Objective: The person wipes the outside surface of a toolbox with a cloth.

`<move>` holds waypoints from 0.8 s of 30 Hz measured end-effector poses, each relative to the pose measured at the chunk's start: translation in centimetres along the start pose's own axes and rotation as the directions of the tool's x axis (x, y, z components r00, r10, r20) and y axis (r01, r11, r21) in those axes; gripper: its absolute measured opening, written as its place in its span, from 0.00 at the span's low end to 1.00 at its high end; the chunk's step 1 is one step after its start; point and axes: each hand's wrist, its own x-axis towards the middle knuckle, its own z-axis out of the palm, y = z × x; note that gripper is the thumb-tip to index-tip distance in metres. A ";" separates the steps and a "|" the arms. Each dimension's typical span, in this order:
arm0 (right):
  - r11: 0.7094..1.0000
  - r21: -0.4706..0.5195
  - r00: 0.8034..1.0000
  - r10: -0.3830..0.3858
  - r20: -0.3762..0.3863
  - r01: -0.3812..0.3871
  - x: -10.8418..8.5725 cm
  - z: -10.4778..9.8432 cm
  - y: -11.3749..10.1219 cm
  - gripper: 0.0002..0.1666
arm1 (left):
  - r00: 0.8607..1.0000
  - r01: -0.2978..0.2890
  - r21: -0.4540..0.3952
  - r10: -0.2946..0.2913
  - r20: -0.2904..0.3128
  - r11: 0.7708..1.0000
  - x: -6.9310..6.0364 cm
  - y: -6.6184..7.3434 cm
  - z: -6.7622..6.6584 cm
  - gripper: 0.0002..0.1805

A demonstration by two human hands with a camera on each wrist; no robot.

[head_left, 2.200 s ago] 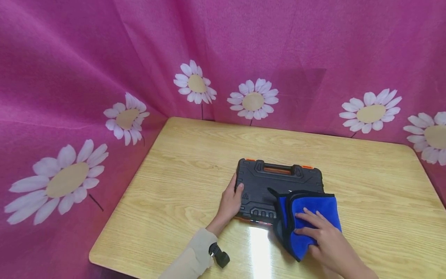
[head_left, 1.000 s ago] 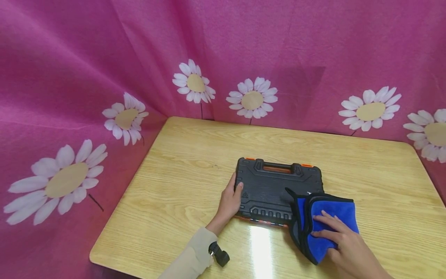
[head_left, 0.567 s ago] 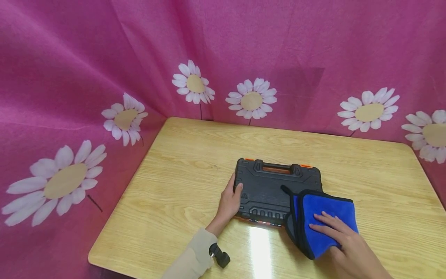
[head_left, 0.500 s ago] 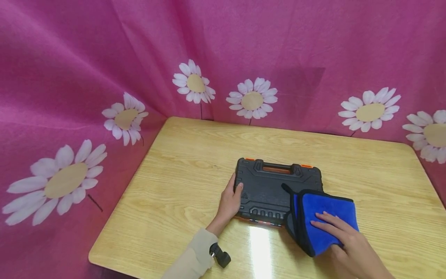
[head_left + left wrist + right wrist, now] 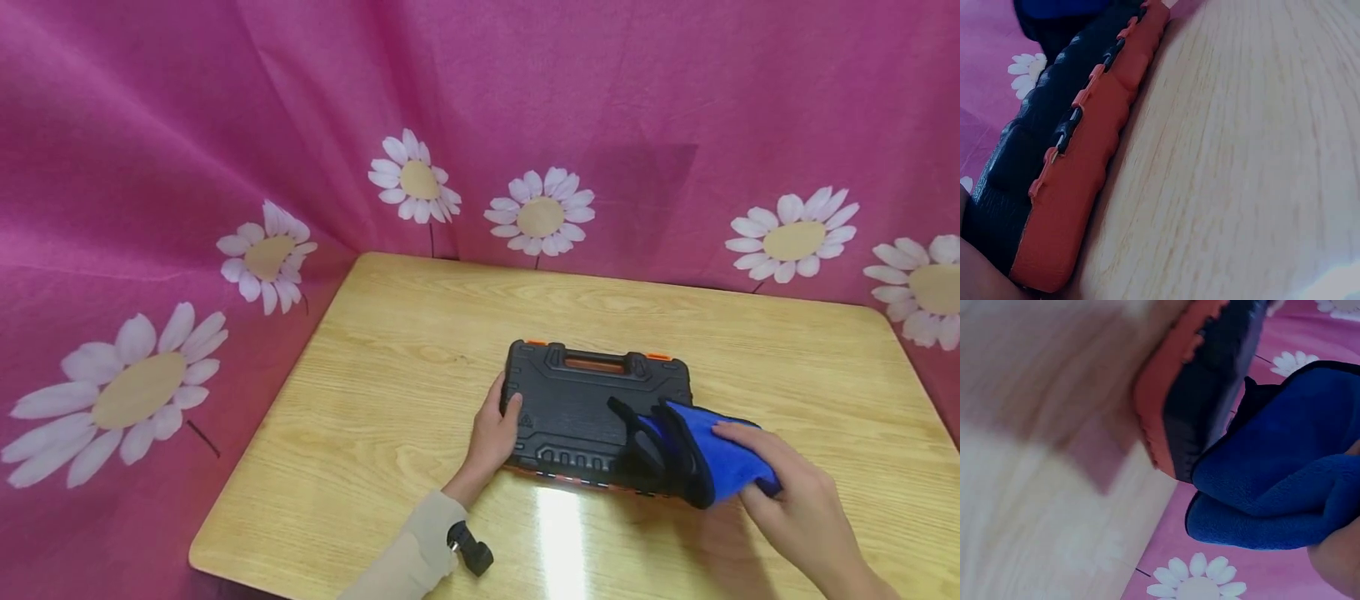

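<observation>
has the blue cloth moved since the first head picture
Yes. Against the table, the cloth has shifted right; it now covers less of the case and sticks out further past its right edge.

The cloth hides the near right corner of the case; left of it, the sleeve is cut off.

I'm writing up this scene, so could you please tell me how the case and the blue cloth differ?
The case is black above and orange below, while the cloth is blue with black edging. The case looks rigid and boxy; the cloth is soft and folded. The case looks larger than the folded cloth. Both are held: the left hand grips the case, the right hand the cloth.
</observation>
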 end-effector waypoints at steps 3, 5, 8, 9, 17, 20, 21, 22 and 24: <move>1.000 0.016 0.997 0.002 -0.078 -0.001 0.7 -0.2 -0.2 0.38 | 1.000 0.010 -0.009 -0.010 -0.007 1.000 0.0 -0.1 0.0 0.32; 1.000 0.023 0.994 0.014 -0.110 -0.012 1.0 -0.4 -0.4 0.37 | 1.000 0.015 -0.015 -0.015 -0.011 1.000 -0.1 -0.1 0.0 0.32; 0.999 0.022 0.991 0.029 -0.132 -0.026 1.6 -0.7 -0.7 0.33 | 1.000 0.015 -0.030 -0.016 -0.012 0.999 -0.1 -0.1 -0.1 0.32; 0.999 0.019 0.990 0.039 -0.137 -0.037 1.8 -0.8 -0.9 0.32 | 1.000 0.014 -0.034 -0.015 -0.011 0.999 0.0 0.0 -0.1 0.32; 0.974 0.078 0.961 0.222 -0.163 -0.212 2.9 -1.2 -2.1 0.28 | 0.997 -0.065 -0.031 0.064 -0.041 0.997 0.2 0.8 -0.8 0.35; 0.957 0.139 0.947 0.277 -0.161 -0.256 3.5 -1.3 -2.6 0.26 | 0.986 -0.153 -0.050 0.149 -0.070 0.987 0.4 1.5 -1.2 0.36; 0.951 0.157 0.944 0.292 -0.156 -0.268 3.7 -1.3 -2.7 0.25 | 0.980 -0.190 -0.064 0.185 -0.072 0.980 0.4 1.8 -1.3 0.36; 0.946 0.171 0.940 0.303 -0.154 -0.277 3.9 -1.3 -2.9 0.25 | 0.972 -0.230 -0.084 0.225 -0.067 0.969 0.5 2.0 -1.4 0.36; 0.935 0.204 0.935 0.323 -0.145 -0.291 4.3 -1.2 -3.1 0.23 | 0.954 -0.300 -0.109 0.298 -0.038 0.948 0.5 2.6 -1.5 0.37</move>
